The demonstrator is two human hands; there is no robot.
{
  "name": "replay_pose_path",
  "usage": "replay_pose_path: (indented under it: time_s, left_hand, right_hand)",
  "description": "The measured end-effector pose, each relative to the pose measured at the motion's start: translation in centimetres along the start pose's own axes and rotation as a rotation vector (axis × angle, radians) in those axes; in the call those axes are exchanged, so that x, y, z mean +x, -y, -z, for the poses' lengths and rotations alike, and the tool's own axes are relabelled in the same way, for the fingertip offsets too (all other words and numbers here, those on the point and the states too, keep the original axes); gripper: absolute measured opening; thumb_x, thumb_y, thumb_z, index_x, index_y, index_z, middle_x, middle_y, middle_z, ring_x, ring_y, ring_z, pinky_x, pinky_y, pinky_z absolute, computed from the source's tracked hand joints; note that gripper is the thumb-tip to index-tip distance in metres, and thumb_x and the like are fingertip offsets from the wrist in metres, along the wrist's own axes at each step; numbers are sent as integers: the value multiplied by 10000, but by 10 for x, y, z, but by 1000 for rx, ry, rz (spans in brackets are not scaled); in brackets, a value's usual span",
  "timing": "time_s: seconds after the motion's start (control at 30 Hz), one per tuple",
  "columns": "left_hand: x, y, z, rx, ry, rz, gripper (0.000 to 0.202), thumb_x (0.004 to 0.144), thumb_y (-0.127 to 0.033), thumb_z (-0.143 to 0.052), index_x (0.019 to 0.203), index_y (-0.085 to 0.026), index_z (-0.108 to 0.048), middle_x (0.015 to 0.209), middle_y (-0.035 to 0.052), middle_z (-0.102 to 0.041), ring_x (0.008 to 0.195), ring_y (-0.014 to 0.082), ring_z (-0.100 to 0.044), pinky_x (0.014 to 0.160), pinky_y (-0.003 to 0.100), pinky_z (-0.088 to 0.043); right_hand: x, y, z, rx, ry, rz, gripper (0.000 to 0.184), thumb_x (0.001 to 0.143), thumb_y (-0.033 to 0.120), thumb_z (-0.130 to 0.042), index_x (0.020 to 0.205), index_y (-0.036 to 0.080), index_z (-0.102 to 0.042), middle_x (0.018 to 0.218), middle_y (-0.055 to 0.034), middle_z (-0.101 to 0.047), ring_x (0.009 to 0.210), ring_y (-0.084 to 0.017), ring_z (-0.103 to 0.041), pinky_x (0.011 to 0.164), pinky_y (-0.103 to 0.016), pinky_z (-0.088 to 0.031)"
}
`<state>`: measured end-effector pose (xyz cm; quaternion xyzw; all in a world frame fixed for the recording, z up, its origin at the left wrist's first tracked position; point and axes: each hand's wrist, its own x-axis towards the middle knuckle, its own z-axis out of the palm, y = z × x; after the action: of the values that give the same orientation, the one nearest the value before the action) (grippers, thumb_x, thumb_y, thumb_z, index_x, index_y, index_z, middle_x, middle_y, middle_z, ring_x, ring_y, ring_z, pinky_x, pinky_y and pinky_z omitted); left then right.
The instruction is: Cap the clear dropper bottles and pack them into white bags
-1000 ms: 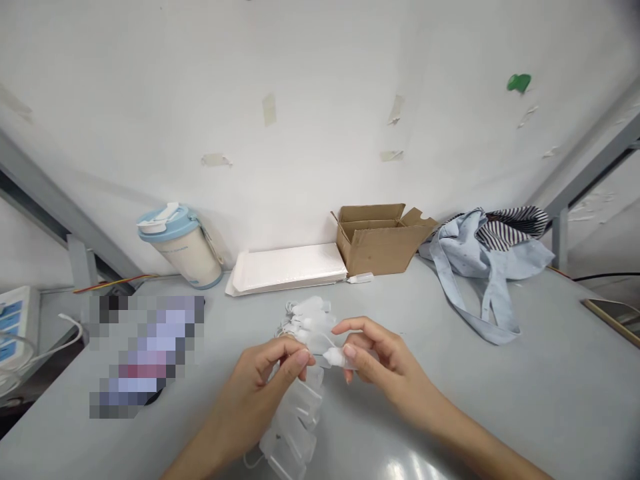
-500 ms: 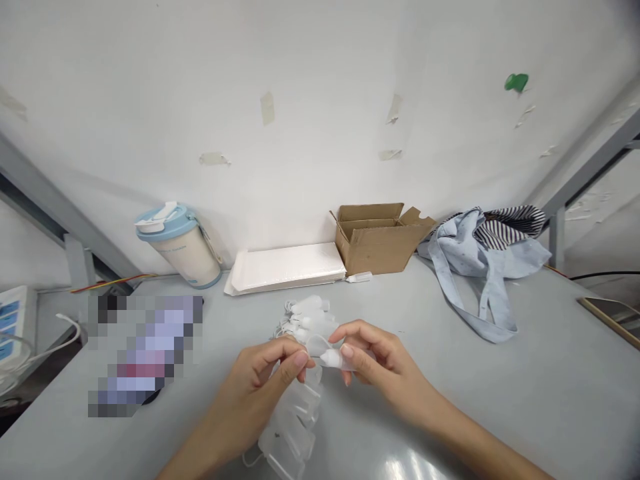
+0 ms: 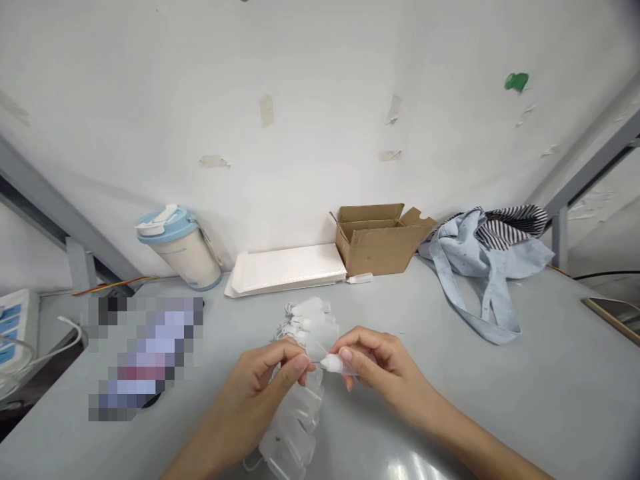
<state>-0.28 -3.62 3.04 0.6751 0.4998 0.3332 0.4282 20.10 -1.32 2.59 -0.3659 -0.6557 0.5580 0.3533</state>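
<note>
My right hand (image 3: 373, 360) grips a small translucent squeeze bottle (image 3: 334, 363) with a white pointed tip, aimed left. Thumb and fingertips of my left hand (image 3: 275, 373) are pinched just left of that tip. A thin pale cord seems to run between the two hands, its end hidden by my left fingers. Behind my hands lies a cluster of white-capped squeeze bottles (image 3: 311, 308) with thin cords. In front of them and partly under my left hand are several clear, flat plastic pieces (image 3: 287, 443).
At the back stand a tumbler (image 3: 183, 250), a white padded envelope stack (image 3: 290, 263) and an open cardboard box (image 3: 383, 243), with another small bottle (image 3: 361, 278) before it. A blue cloth bag (image 3: 470, 260) lies right. A pixelated patch (image 3: 155, 353) covers something left; a power strip (image 3: 17, 327) sits beyond.
The pale loop that stood up between my hands has flattened out. My right hand has dropped slightly, still holding the bottle, and the left stays pinched in nearly the same place.
</note>
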Motion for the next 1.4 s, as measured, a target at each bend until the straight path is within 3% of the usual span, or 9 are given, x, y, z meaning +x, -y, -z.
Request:
replay_pose_path:
  time_s: [0.57,0.77,1.13,1.4]
  left_hand:
    - [-1,-3,-7,192,-16,-217,273,905,-260,-420,649,-187,-483,643,-7,-501,636,135,-483,610,231,-398]
    - [-2,-3,-9,190,-9,-208,266,908,-256,-416,668,-185,-504,665,3,-521,653,143,-493,622,241,-405]
    - [-3,-1,-12,185,-30,-238,257,916,-236,-400,705,-184,-538,669,5,-520,667,148,-482,642,251,-396]
    - [-2,-5,-3,107,-90,-155,323,937,-287,-360,708,-187,-564,714,10,-560,723,155,-518,653,244,-389]
  right_hand:
    - [-1,-2,-1,-257,28,43,261,920,312,-454,791,159,-621,570,23,-582,481,-73,-418,469,-195,-292]
    - [-4,-3,-3,-250,60,94,236,936,301,-418,849,166,-591,645,9,-595,590,-99,-524,557,-206,-372]
    - [-8,-7,-5,-348,65,150,222,945,301,-403,956,176,-585,702,-7,-605,627,-111,-552,565,-210,-401]
    - [-9,-5,-2,-347,-73,226,208,931,288,-427,931,171,-599,645,6,-572,554,-92,-515,495,-184,-386]
